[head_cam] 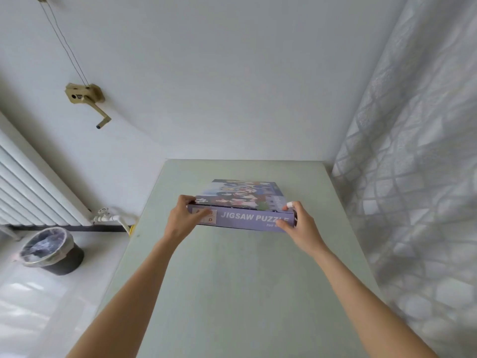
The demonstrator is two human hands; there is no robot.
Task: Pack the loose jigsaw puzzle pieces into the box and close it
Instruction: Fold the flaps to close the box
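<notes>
Two hands hold one closed jigsaw puzzle box point(242, 205) lying flat on the far half of the pale green tabletop point(232, 280), roughly centred between its left and right edges and set back from the far edge by a bare strip. The left hand point(182, 219) clasps the box's near left corner, fingers curled over the lid's top and thumb lying along the front side; its grip is narrow and holds the box. The right hand point(300, 226) clasps the near right corner the same way, thumb pressed on the front side, fingers over the top; one fingertip wears a white wrap point(290, 204). Bare tabletop runs from the box's front side to the near edge, crossed only by the two forearms. The right edge of the tabletop lies just beside a patterned white curtain point(413, 177); the far edge meets the white wall point(232, 86). Off the left edge the floor is open, with a white radiator point(33, 187) and a lined black bin point(51, 250) well apart from the tabletop.

The box's front side is lilac with white lettering reading "JIGSAW PUZZLE", the last letters partly hidden by the right hand. The lid is seated fully and shows a colourful, blurred picture.
</notes>
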